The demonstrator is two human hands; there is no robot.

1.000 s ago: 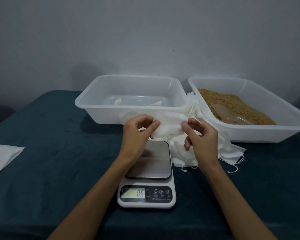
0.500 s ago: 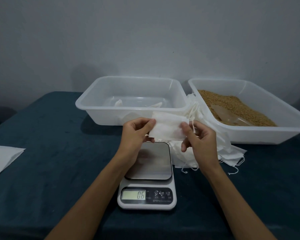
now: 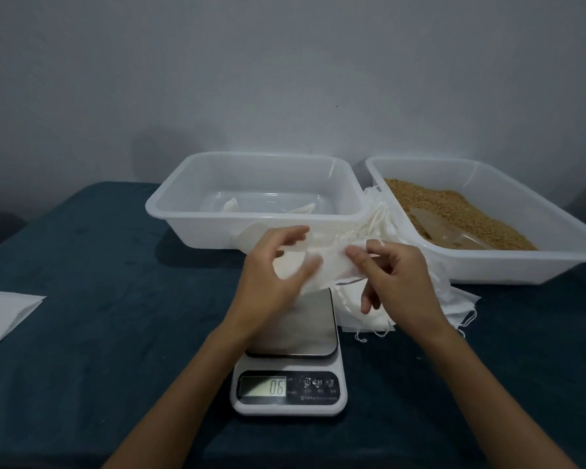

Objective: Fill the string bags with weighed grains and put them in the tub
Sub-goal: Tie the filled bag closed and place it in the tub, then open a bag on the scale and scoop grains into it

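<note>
Both hands hold a white string bag (image 3: 332, 265) just above the kitchen scale (image 3: 293, 367), whose display reads 0.6. My left hand (image 3: 271, 265) has its thumb under the bag's left part and its fingers spread over it. My right hand (image 3: 396, 275) pinches the bag's right edge between thumb and forefinger. A white tub (image 3: 251, 228) behind the scale holds two bags. To its right a second tub (image 3: 521, 262) holds brown grains (image 3: 454, 211) and a clear scoop (image 3: 447, 231).
A pile of empty white string bags (image 3: 454, 299) lies between the scale and the grain tub. A white sheet (image 3: 4, 313) rests at the table's left edge. The table has a dark teal cloth (image 3: 99, 299). A grey wall rises behind the tubs.
The bag has dropped closer to the scale and is now more crumpled. My left hand's fingers have spread over it, and my right hand has shifted its pinch on the right edge.
</note>
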